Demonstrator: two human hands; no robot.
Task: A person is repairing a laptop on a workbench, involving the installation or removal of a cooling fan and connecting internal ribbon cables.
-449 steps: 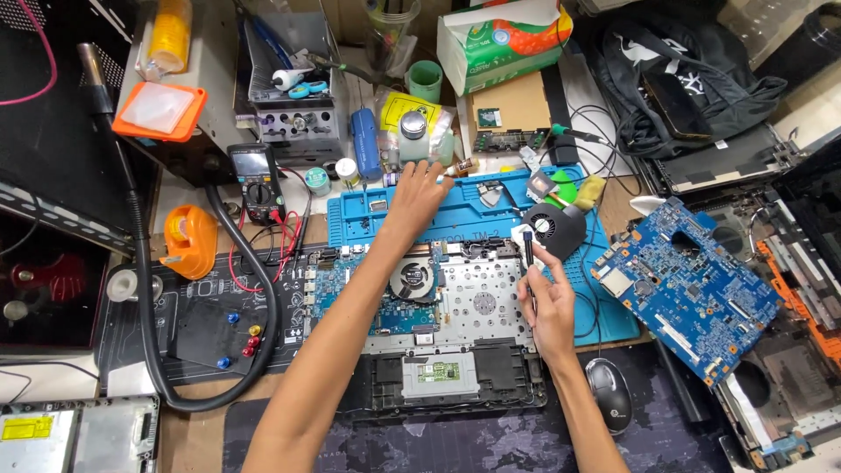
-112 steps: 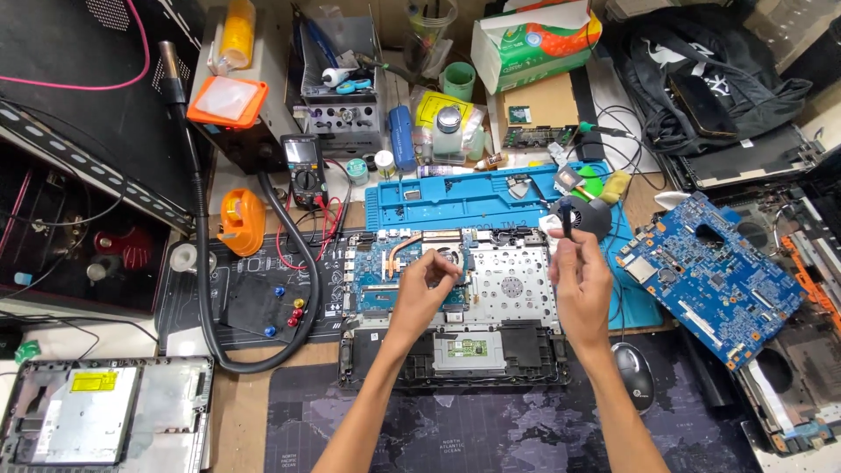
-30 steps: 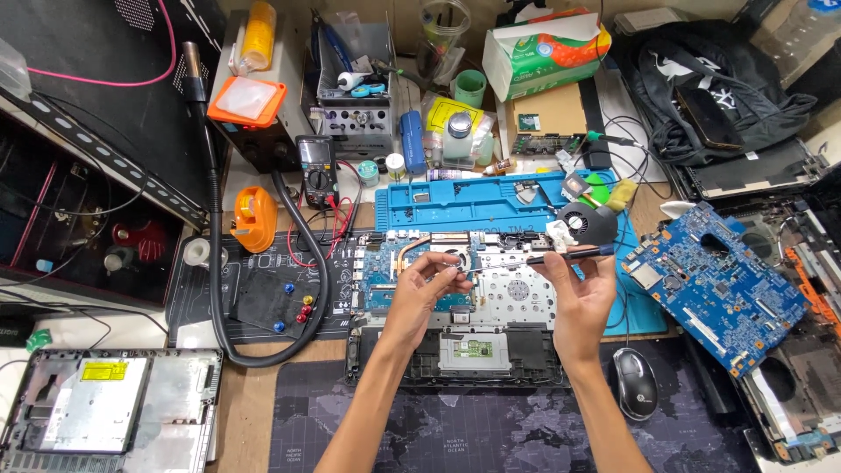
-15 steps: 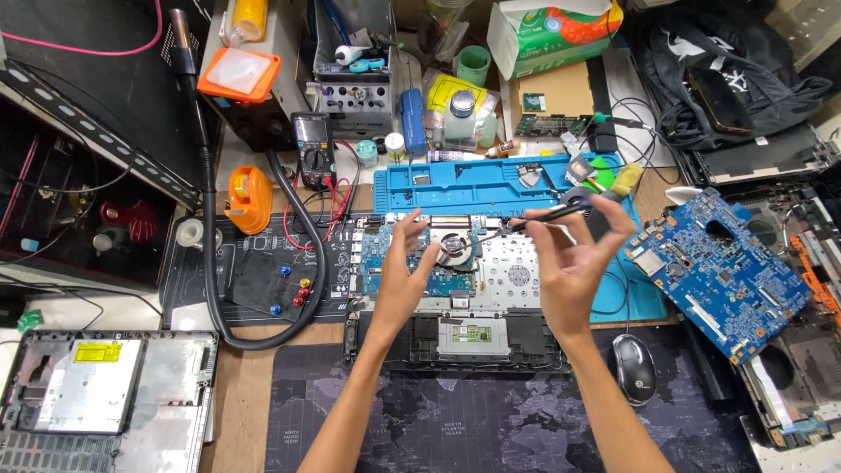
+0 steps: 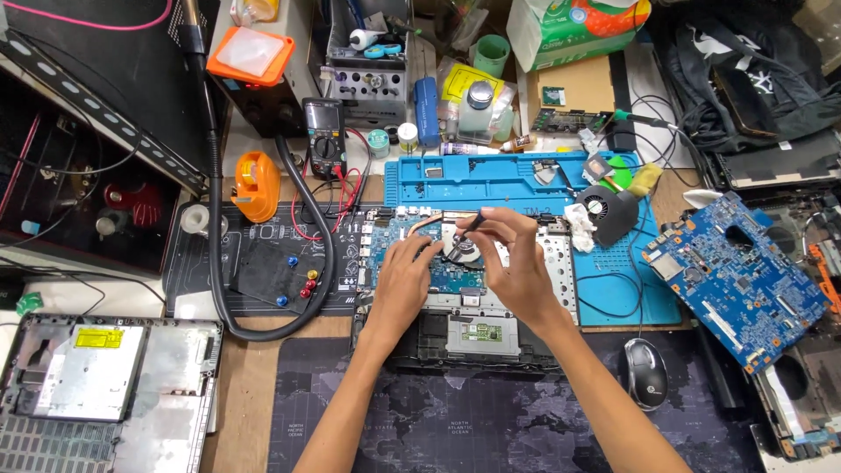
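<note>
Laptop board (image 5: 412, 254) under hands: blue-green, copper pipe across top. Silicone mat (image 5: 491, 180) at 12 o'clock: bright blue. Loose circuit board (image 5: 731, 280) at 3 o'clock: blue. Tape dispenser (image 5: 256, 186) at 10 o'clock: orange. Desk mat (image 5: 455, 420) at 6 o'clock: dark, world-map pattern. Mouse (image 5: 646, 374): black, grey.

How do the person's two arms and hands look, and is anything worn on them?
Both forearms are bare up to the frame edge: no sleeves show. The left hand and the right hand wear no gloves, and no watch, ring or wrist strap is visible.
</note>
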